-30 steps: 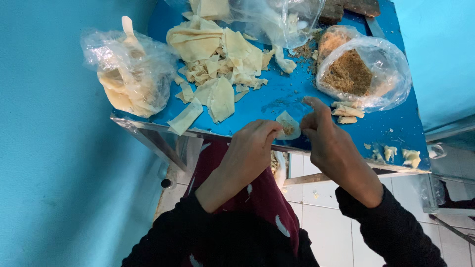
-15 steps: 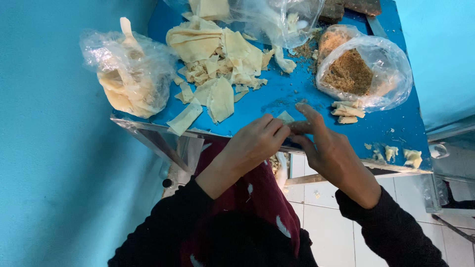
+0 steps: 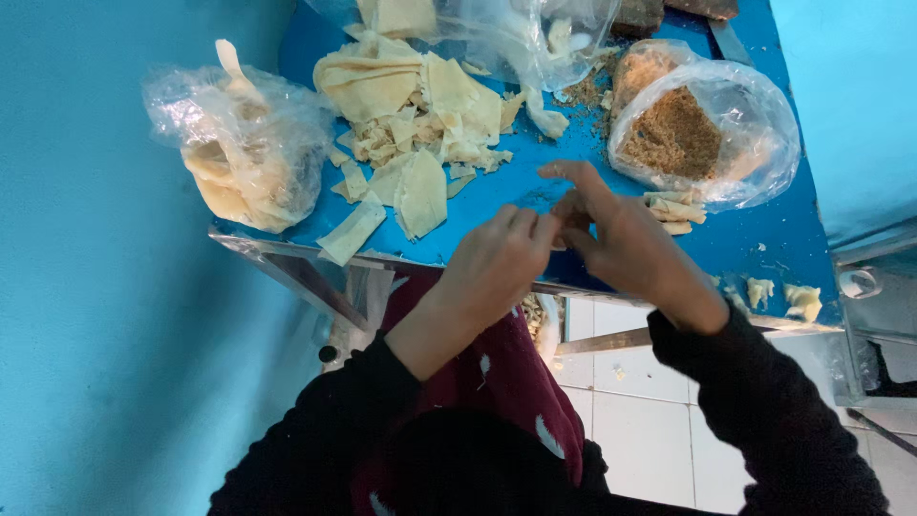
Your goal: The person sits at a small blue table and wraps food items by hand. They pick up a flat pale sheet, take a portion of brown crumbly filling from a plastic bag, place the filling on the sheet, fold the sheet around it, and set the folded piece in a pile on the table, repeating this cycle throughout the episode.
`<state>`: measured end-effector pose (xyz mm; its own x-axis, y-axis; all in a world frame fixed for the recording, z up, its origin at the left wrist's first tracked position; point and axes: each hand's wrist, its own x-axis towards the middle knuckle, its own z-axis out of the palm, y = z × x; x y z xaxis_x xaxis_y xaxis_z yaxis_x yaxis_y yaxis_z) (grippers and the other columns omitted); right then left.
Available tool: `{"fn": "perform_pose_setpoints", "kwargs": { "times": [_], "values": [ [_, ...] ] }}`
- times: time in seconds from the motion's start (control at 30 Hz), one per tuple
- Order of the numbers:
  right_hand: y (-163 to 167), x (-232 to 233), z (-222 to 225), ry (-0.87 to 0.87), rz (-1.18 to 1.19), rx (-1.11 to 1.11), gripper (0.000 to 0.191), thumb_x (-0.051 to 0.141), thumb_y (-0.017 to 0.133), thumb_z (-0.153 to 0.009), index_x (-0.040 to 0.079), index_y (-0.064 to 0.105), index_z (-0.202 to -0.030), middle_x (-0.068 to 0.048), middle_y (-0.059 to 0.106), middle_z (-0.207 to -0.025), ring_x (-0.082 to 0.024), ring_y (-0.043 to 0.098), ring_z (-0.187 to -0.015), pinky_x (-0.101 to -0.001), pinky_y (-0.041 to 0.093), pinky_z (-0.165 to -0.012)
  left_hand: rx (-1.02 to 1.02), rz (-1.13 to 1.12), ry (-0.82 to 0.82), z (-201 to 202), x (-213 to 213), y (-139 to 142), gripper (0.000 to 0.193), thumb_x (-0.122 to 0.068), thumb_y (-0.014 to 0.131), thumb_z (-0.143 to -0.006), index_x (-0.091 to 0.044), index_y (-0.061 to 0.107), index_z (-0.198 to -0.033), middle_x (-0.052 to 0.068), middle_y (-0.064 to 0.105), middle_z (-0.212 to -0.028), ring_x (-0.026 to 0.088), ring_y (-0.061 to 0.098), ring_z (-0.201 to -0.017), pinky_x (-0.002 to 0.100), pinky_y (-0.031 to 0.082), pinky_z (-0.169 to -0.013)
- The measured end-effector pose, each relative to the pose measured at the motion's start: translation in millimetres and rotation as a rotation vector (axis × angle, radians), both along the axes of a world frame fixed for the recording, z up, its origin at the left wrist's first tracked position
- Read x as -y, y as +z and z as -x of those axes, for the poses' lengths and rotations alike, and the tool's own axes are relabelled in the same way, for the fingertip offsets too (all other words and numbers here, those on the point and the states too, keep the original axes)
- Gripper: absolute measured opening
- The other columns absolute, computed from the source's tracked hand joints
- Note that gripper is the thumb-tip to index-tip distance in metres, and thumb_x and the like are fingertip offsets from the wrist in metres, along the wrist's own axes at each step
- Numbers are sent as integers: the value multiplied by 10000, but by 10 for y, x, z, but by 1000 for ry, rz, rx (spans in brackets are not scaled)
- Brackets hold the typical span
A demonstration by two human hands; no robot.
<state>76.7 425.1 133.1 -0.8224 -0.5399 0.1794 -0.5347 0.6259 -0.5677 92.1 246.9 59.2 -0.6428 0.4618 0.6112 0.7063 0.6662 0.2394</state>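
Both hands are meeting over the table's [image 3: 764,244] near edge. The left hand [image 3: 497,263] and right hand [image 3: 621,244] are pinching together around something small between their fingertips; it is hidden, so I cannot tell what. Pale dough scraps [image 3: 411,124] are lying mid-table. A bag of brown crumbs [image 3: 702,134] is sitting near the right edge, and a bag of dough [image 3: 239,148] is sitting at the left edge.

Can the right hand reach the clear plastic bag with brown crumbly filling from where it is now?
Probably yes. The right hand is just in front of the clear plastic bag of brown crumbly filling, with only a few small pale dough strips between them. However, its fingers meet the left hand, seemingly pinching something small.
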Motion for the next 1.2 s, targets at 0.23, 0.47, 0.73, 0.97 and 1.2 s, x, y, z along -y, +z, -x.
{"fn": "perform_pose_setpoints", "kwargs": {
  "times": [0.23, 0.47, 0.73, 0.97, 1.2],
  "values": [
    [-363, -31, -192, -33, -51, -351, 563, -43, 693, -864, -18, 417, -1354, -208, 734, -1052, -401, 714, -1007, -460, 572, -773, -161, 147, 14, 141, 105, -201, 145, -101, 662, -825, -41, 607, -946, 89, 597, -926, 242, 602, -938, 334, 546, -814],
    [-325, 42, -58, -85, -53, -214, 493, -66, 666, -905, 41, 460, -1340, -152, 748, -984, -318, 745, -938, -420, 576, -777, 145, -116, -37, 392, 63, -202, 75, -44, 698, -802, -62, 670, -869, 136, 667, -891, 335, 660, -918, 446, 546, -809],
    [-173, 29, -15, -48, 44, 6, 564, -89, 650, -885, 63, 450, -1389, -131, 705, -913, -270, 744, -877, -384, 579, -802, 432, -233, -94, 487, 195, 34, 190, -171, 800, -741, -39, 685, -816, 139, 715, -733, 369, 711, -763, 494, 546, -675],
    [-343, 113, -176, -21, 2, -295, 545, -82, 668, -896, -4, 422, -1376, -203, 688, -1045, -369, 698, -1014, -438, 552, -827, -92, 93, 40, 100, 170, -107, 148, -51, 694, -813, -22, 642, -948, 117, 648, -907, 277, 652, -936, 357, 566, -727],
    [-235, 70, -150, 22, 12, -82, 562, -105, 607, -915, 20, 363, -1406, -196, 696, -1032, -337, 728, -986, -420, 582, -832, -124, 141, 73, 41, 186, -81, 161, -66, 698, -766, -38, 634, -911, 100, 611, -909, 244, 613, -938, 319, 544, -814]
  ]
}}
